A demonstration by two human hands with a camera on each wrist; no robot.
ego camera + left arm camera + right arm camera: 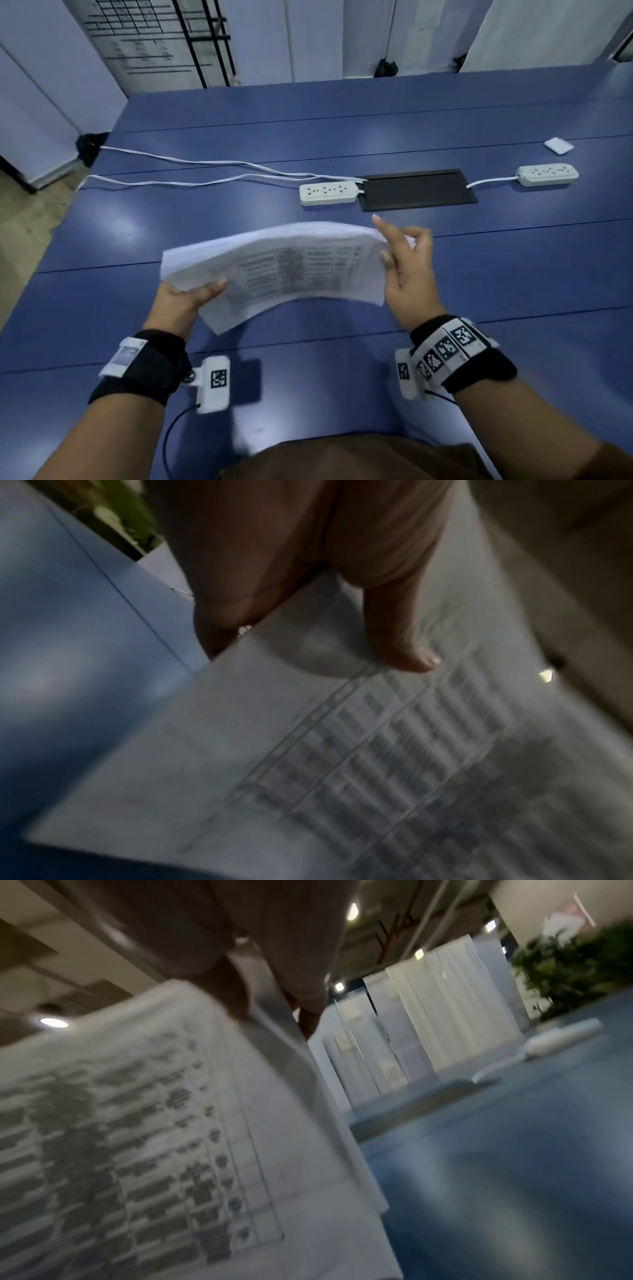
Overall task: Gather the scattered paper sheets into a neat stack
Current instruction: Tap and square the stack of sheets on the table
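At the bottom of the head view, both forearms carried black wrist straps with white marker blocks. Just above them, at the centre of the frame, the paper sheets were held as one bundle clear of the blue table. The bundle was white, bowed upward in the middle, and blurred; its top sheet bore a printed grid of dark rows and columns, and its left edges were slightly fanned rather than flush. The left hand gripped the lower left corner, thumb lying flat on the top sheet and the other fingers curled beneath, as the left wrist view showed. The right hand met the bundle's right edge; its index finger pointed straight up and away from the sheets, while the remaining fingers curled against the edge. The right wrist view showed fingers on either side of that edge, though blur left the firmness of the hold unclear.

Farther up the frame, a black recessed panel sat in the table between two white power strips, with white cables running to the left edge. A small white pad lay at the upper right. White partition panels stood beyond the table.
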